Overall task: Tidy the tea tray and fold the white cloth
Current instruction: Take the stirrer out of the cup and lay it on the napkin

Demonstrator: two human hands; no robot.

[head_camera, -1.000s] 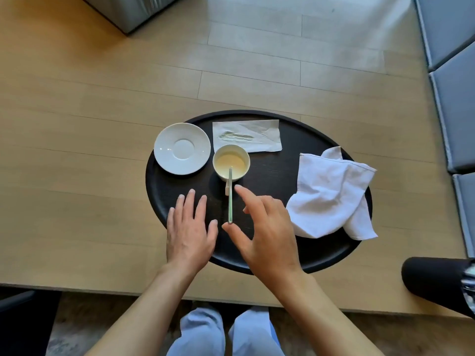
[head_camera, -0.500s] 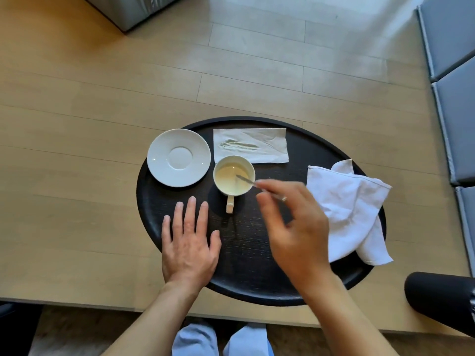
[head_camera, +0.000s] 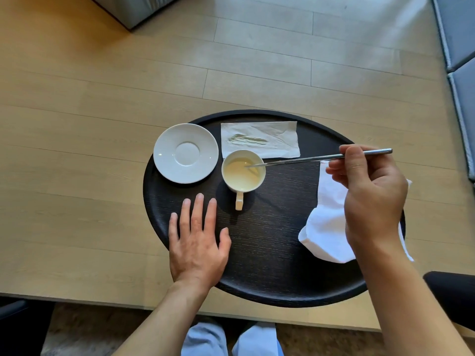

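Note:
A black oval tray (head_camera: 270, 253) lies on the wooden table. On it stand a white saucer (head_camera: 185, 152), a white cup (head_camera: 243, 173) with pale tea, its handle pointing toward me, and a stained paper napkin (head_camera: 259, 138) behind the cup. A crumpled white cloth (head_camera: 326, 227) lies at the tray's right side, partly hidden by my right hand. My right hand (head_camera: 372, 196) holds a thin metal spoon (head_camera: 308, 159) by its handle, the tip over the cup. My left hand (head_camera: 196, 237) rests flat on the tray, fingers spread, in front of the saucer.
The wooden table (head_camera: 77, 176) extends left and behind the tray. Grey-blue cushions (head_camera: 460, 73) line the right edge. A grey object (head_camera: 133, 9) stands at the top left. A dark rounded object (head_camera: 455, 296) sits at the lower right. My knees show below the table's front edge.
My right hand took the spoon from the cup's rim, lifted it and swung its handle out to the right. My left hand stayed flat on the tray.

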